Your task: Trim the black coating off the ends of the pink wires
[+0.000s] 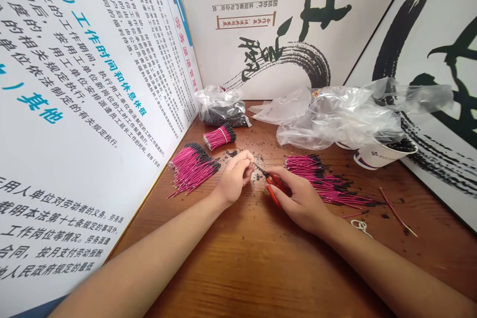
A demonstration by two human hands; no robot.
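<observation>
Scissors with red handles [271, 180] lie between the two hands, above the middle of the bench [261, 268]. Their long axis runs obliquely, handles to the near right, blades to the far left, with tips at the pinched fingertips of the left hand [237, 175]; contact there cannot be told. The right hand [301, 198] is the nearer, its grip wrapped around the handles. The left grip is narrow, and whether it holds anything cannot be told. The blades are slim and dark; the handles are rounded loops. Beyond the left hand lie black scraps [231, 153] and, to its left, a loose pile of pink wires with black ends [192, 169]; a second wire pile [328, 184] lies right of the right hand.
</observation>
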